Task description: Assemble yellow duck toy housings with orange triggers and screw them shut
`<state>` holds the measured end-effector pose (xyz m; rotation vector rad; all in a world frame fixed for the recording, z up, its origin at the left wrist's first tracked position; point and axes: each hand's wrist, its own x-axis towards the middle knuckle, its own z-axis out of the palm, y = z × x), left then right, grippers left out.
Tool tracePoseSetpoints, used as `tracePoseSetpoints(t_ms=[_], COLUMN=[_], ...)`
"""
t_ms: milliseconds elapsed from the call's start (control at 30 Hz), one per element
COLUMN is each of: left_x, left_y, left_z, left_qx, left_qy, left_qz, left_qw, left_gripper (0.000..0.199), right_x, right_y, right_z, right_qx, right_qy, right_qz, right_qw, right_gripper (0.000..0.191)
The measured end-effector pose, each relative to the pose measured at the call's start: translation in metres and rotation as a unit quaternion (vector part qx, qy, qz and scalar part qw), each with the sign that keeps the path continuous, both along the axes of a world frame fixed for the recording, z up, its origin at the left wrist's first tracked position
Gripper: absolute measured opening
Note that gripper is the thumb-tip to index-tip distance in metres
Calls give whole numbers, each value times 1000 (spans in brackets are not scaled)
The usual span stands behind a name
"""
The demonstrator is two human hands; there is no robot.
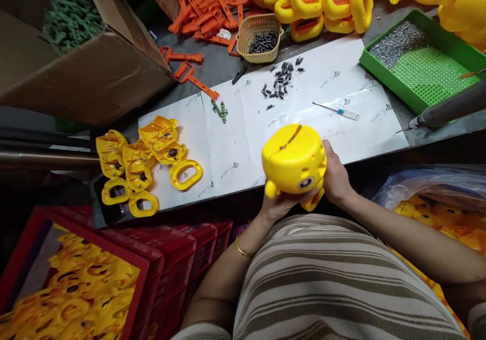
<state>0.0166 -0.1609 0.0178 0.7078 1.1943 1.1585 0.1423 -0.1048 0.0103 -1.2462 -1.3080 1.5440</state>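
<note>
Both of my hands hold a yellow plastic toy (290, 150) in front of my body, near the front edge of the worktable. The toy has a rounded body, a printed eye on its side and a dark, slot-like line across its top. My left hand (279, 207) is closed around its underside, with most of the fingers hidden. Against its right side my right hand (336, 175) is wrapped, its fingertips behind the toy. Beyond the toy, a screwdriver (347, 113) with a clear and blue handle lies on the white sheet (243, 142).
Loose black springs (281, 79) lie near a yellow basket (246, 31). Left are open yellow shells (163, 140), green clips (220, 111) and orange parts (210, 13). A green tray (408, 94) and a power screwdriver (429, 115) are right; red crates (167, 274) stand below left.
</note>
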Motion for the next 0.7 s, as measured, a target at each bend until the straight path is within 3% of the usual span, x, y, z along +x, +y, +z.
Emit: tracePoseSetpoints(t_ms=[267, 333, 467, 633, 700], left_x=[-4, -15, -35, -28, -20], left_y=[-6, -1, 6, 10, 11], left_z=[-15, -17, -26, -38, -40], left_qx=[-28, -61, -90, -119, -135], left_qy=[-36, -80, -156, -185, -188], left_qz=[87, 97, 57, 57, 64], left_qw=[995, 990, 982, 974, 971], left_gripper=[53, 58, 74, 91, 93], right_x=[-17, -15, 3, 13, 12], right_y=[-4, -9, -15, -19, -19], right_z=[12, 18, 31, 32, 29], right_qx=[67, 51, 6, 171, 184], right_qy=[15, 52, 93, -38, -80], right_qz=[-79, -39, 55, 97, 102], right_qw=[995, 997, 994, 980, 974], right_gripper=[50, 43, 27, 21, 22])
